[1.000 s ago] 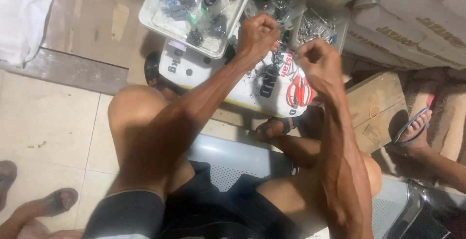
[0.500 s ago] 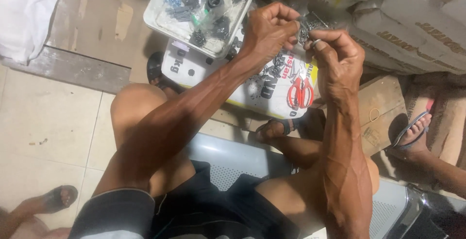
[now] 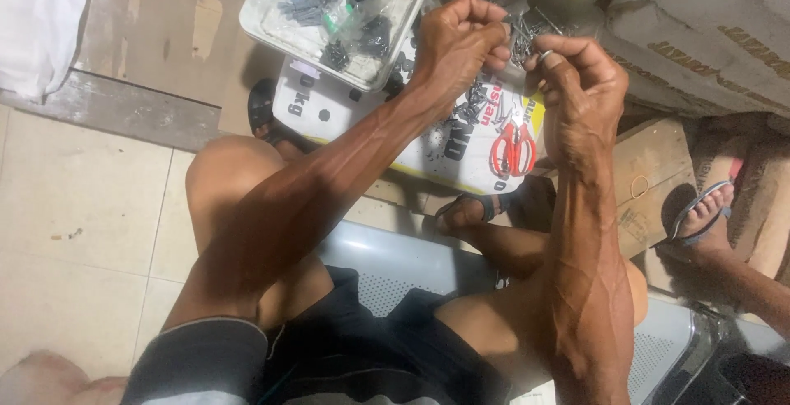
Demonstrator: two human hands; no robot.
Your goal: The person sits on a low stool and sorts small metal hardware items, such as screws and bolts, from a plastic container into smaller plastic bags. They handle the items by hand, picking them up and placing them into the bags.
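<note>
Bridging left hand and right hand grips: small metal screws.

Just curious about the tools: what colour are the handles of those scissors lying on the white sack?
Red-orange handles on the scissors, seen clearly in the head view.

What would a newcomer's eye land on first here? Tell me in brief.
First the two hands: the left hand and right hand meet at top centre, pinching small metal pieces. Just below them, red-handled scissors lie on a white sack. Up left sits a clear plastic tray of small bagged hardware.
</note>
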